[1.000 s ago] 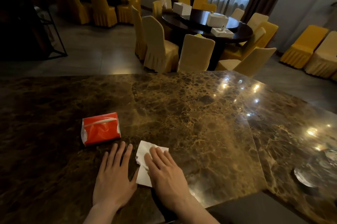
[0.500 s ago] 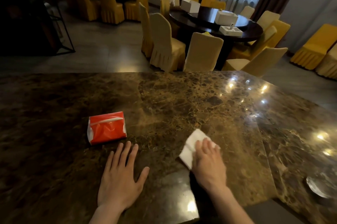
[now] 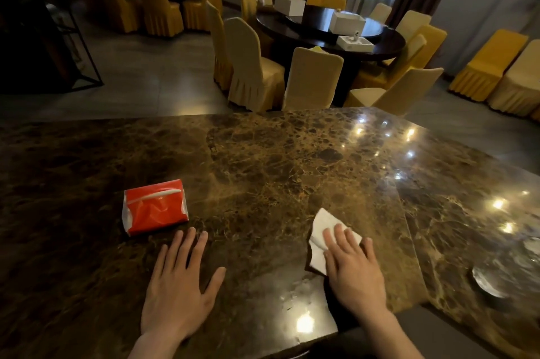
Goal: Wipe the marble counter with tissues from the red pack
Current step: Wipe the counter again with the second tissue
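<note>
The red tissue pack [image 3: 155, 206] lies on the brown marble counter [image 3: 263, 160], left of centre, with a white tissue edge showing at its slot. My left hand [image 3: 178, 285] rests flat on the counter just in front of the pack, fingers spread, holding nothing. My right hand [image 3: 352, 268] presses a folded white tissue [image 3: 321, 230] flat against the marble to the right of centre. Part of the tissue is hidden under my palm.
A round glass ashtray [image 3: 493, 279] sits near the counter's right end. Beyond the counter's far edge stand cream and yellow covered chairs [image 3: 254, 66] around a dark round table [image 3: 330, 34] with white boxes. The counter's near edge runs just below my wrists.
My right hand slid the tissue rightward across the marble, from beside my left hand to right of centre. My left hand stayed flat in front of the pack.
</note>
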`<move>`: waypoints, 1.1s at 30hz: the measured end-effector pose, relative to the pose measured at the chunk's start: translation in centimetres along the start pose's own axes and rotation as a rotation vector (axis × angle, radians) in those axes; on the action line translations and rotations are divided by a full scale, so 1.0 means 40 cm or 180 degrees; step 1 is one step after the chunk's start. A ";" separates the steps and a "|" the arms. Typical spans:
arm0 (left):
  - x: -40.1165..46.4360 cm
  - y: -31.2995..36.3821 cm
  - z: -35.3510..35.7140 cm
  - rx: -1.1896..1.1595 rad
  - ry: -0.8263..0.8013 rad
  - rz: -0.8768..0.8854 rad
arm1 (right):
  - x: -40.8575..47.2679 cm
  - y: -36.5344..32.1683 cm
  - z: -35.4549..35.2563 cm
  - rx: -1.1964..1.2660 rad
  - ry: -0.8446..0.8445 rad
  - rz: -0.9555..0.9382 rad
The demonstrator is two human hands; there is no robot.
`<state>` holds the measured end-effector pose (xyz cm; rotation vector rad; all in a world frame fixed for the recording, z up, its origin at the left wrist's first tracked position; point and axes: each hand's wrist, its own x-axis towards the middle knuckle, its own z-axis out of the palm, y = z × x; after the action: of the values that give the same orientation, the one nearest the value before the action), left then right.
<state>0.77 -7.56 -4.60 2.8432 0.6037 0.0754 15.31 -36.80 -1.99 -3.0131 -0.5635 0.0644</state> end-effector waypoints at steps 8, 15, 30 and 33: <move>0.002 0.014 -0.006 0.0141 -0.0072 -0.0024 | -0.088 -0.323 0.056 0.0429 0.0189 -0.0975; 0.000 0.007 -0.008 0.0016 -0.0070 -0.0015 | -0.069 -0.113 0.036 0.0279 0.0460 -0.0876; 0.001 -0.003 0.006 -0.0020 -0.0001 -0.0012 | -0.002 -0.038 -0.104 0.1368 0.1233 0.0755; 0.000 0.001 0.005 0.0014 0.0003 -0.0002 | -0.045 -0.073 -0.057 0.0869 0.0736 0.0287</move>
<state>0.82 -7.64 -4.78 2.8473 0.6055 0.0752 12.70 -34.89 0.57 -2.7278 -0.3634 -0.1844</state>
